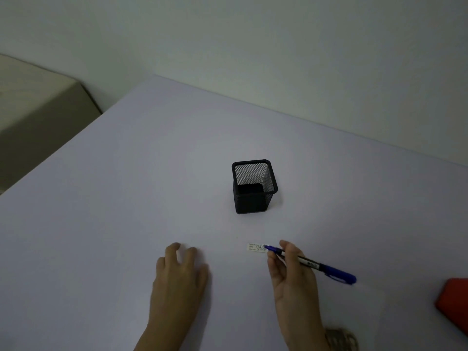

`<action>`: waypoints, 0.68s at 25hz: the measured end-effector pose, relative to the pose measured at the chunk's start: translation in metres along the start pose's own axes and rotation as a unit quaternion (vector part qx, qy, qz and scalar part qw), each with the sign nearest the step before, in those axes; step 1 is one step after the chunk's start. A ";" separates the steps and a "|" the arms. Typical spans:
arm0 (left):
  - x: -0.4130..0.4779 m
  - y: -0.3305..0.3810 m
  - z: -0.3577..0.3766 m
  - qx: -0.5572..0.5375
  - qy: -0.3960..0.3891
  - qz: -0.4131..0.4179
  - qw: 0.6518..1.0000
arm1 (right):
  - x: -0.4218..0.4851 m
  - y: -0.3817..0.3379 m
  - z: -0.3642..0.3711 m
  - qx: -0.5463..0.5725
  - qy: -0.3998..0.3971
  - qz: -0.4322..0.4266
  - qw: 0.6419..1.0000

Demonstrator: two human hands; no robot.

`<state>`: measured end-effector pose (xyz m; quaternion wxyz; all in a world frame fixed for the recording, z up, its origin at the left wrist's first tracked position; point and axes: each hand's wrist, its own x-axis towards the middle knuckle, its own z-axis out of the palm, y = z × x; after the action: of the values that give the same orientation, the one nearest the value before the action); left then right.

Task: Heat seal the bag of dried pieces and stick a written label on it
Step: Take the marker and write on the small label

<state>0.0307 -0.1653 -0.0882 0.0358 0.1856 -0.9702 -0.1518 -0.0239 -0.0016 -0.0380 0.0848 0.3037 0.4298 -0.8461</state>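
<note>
On the pale table (126, 198), near its front edge, a small white label (256, 247) lies flat, and the tip of a blue pen (312, 264) touches its right end. The right hand (291, 279) has its grip closed on the pen, fingertips pinching the barrel close to the tip, with the capped end pointing away to the right. The left hand (178, 277) rests palm down on the table well to the left of the label, fingers loosely spread and holding nothing; it does not touch the label.

Behind the label stands a black mesh pen holder (253, 187), which looks empty. A red object (455, 302) shows at the right edge of the view, too cut off to identify. At the bottom, just right of the right wrist, a faint clear sheet with brownish pieces (340, 338) appears; this may be the bag of dried pieces, but it is too dim to be sure, and whether it is sealed cannot be told.

The step in hand seems to be writing on the label. The main risk is that the label slides or turns under the pen strokes, since nothing pins it down, which would smear or skew the writing. Fresh ink could also smudge if the right hand drags across it, or when the label is picked up to be stuck on.
</note>
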 end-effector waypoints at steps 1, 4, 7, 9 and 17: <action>-0.004 -0.002 0.002 0.018 -0.010 -0.008 1.000 | -0.001 0.000 0.002 0.003 0.003 0.004 1.000; -0.007 -0.001 0.007 0.002 0.012 0.016 1.000 | 0.001 0.000 0.003 0.011 0.000 -0.003 1.000; -0.014 0.000 0.006 -0.031 0.031 -0.002 0.999 | 0.000 -0.004 0.002 0.020 0.005 -0.013 1.000; -0.022 -0.004 0.008 -0.035 0.028 0.014 0.999 | 0.002 -0.004 -0.003 0.013 -0.001 -0.017 1.000; -0.013 0.030 -0.035 -0.297 -0.012 -0.163 0.941 | -0.010 -0.003 -0.001 -0.045 -0.058 -0.037 0.997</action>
<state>0.0366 -0.1440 -0.0456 0.0522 0.3203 -0.8379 -0.4389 -0.0165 -0.0002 -0.0300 0.0918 0.2335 0.4726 -0.8448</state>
